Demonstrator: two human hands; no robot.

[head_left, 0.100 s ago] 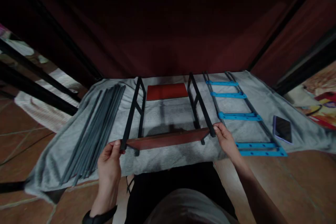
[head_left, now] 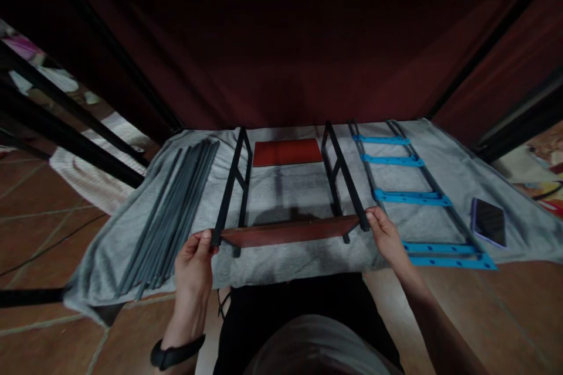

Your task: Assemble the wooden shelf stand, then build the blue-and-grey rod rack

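Observation:
My left hand (head_left: 194, 266) is closed on the near end of a black side frame (head_left: 231, 184), thumb on top. On the other side, my right hand (head_left: 387, 237) pinches the near end of a second black side frame (head_left: 346, 179). A reddish-brown board (head_left: 290, 232) spans the two frames at their near ends, tilted on its edge. Between their far ends lies a flat red-orange board (head_left: 288, 152). Parts of the fingertips are hidden behind the frame ends.
Grey rods (head_left: 176, 220) lie bunched at left on a grey cloth (head_left: 285, 193). At right are thin rods joined by several blue crosspieces (head_left: 413, 197), then a phone (head_left: 489, 222). A dark red panel (head_left: 281, 70) stands behind the cloth. Tiled floor (head_left: 35, 252) shows around.
The whole scene has shifted slightly to the right in view, as the camera turned a little left. Both hands keep their hold on the frame ends.

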